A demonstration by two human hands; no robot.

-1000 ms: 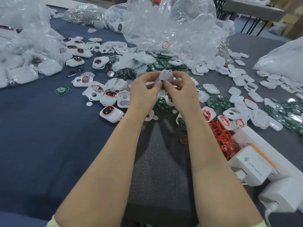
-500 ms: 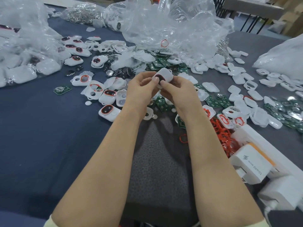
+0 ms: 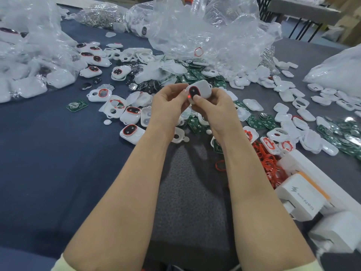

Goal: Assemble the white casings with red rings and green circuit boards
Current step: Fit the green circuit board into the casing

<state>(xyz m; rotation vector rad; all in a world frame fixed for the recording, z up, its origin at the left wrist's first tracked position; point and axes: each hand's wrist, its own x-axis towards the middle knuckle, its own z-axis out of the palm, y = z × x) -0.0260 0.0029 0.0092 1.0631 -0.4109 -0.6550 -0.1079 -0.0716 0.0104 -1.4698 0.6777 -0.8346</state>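
Above cluttered table (image 3: 48, 153): left hand (image 3: 168, 102) and right hand (image 3: 213, 106) both grip white casing (image 3: 201, 90), fingers pinching.

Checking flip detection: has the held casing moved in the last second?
Yes: white casing flipped in place, red-ringed face now toward camera; offset from the finished casing on the table unchanged.

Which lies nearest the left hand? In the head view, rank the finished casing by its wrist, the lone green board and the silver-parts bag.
1. Casing, just beside the left hand, at its wrist.
2. Green board, farther left, alone.
3. Silver-parts bag, far back left.
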